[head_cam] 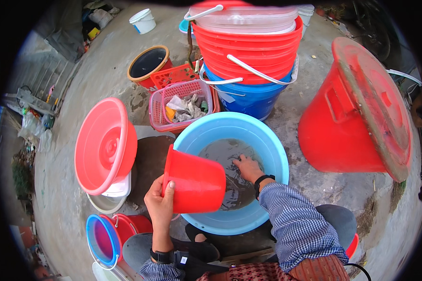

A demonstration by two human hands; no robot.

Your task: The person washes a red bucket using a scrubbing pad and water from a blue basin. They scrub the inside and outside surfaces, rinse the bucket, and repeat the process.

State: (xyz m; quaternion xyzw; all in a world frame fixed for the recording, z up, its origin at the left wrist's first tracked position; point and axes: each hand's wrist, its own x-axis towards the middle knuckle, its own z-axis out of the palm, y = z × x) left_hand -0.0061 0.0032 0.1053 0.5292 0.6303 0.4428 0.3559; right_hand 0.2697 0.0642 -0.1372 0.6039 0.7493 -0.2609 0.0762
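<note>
My left hand (160, 198) grips the rim of a red plastic bucket (198, 182), its thumb outside the wall. The bucket is tipped on its side over a light-blue plastic basin (276, 154), its mouth towards the left and its inside hidden from me. Murky grey-brown water (239, 196) lies in the basin. My right hand (249, 168) reaches into this water with its fingers spread and the tips partly under the surface. Nothing shows between those fingers. Dark thin shapes near them are too unclear to name.
Stacked red and blue buckets (246, 95) stand behind the basin, beside a pink plastic basket (154, 109) holding cloths. A large lidded red bin (323, 133) is at the right. At the left are a tilted pink basin (91, 147) and a blue bucket (116, 242) lying sideways.
</note>
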